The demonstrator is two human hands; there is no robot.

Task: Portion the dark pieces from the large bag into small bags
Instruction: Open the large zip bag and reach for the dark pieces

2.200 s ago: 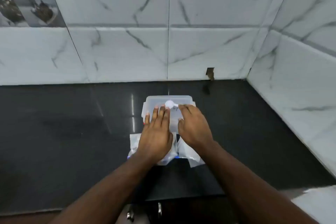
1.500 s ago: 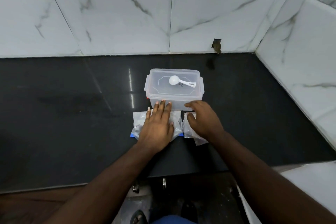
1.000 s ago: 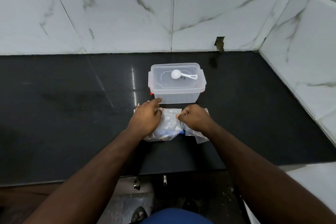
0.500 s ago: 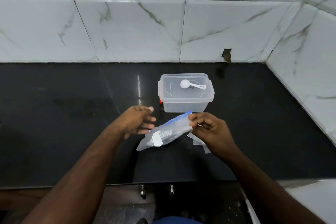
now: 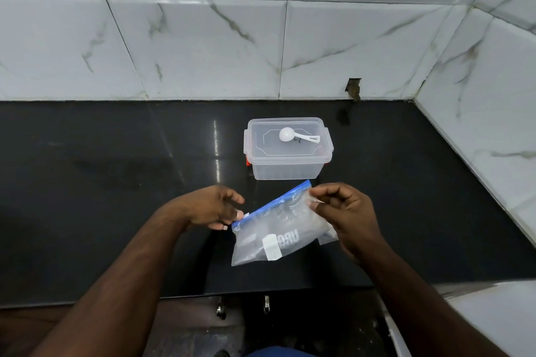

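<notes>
The left hand [image 5: 213, 207] is held just above the black countertop [image 5: 87, 182], fingers loosely spread and nothing gripped, its fingertips [image 5: 239, 214] right at the lower-left corner of the zip bag [image 5: 275, 229]; whether that corner is actually touched cannot be told. The clear bag, with its blue zip strip along the tilted upper edge and a white label on its face, is lifted off the counter and slanted, its right end higher. Dark pieces are seen dimly through the plastic. That higher end is pinched between the thumb and curled fingers of the right hand [image 5: 345, 211], and a small clear bag [image 5: 329, 238] lies partly hidden beneath that hand. Behind, a lidded clear plastic container [image 5: 288, 151] stands on the counter with a white measuring scoop [image 5: 295, 136] resting on its lid. The step in hand is judged to be the opening of the zip. It is best done with the free corner taken by the left hand close to the strip, the two lips parted gradually, and the mouth kept upward so that nothing is spilled; the bag should be levelled before the seal is fully released.
</notes>
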